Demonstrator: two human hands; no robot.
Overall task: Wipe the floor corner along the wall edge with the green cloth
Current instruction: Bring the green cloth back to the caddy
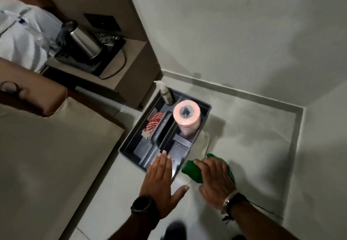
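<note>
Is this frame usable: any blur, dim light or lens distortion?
Head view: dim and grainy; wide-angle bends the wall edges; right hand on the green cloth is slightly motion-blurred; caddy and left hand are fairly sharp; shoe at the bottom edge is blurred.

Cloth [193, 171]: green woven fabric, matt, creased. Caddy [131, 145]: dark grey moulded plastic, smooth, faintly glossy. Roll [186, 113]: pink paper-like wipes, matt. Bottle [166, 94]: translucent plastic. Kettle [82, 42]: brushed metal body, black plastic handle. Floor [253, 127]: pale tile, smooth, dull sheen. Shelf [129, 57]: matt beige laminate.
</note>
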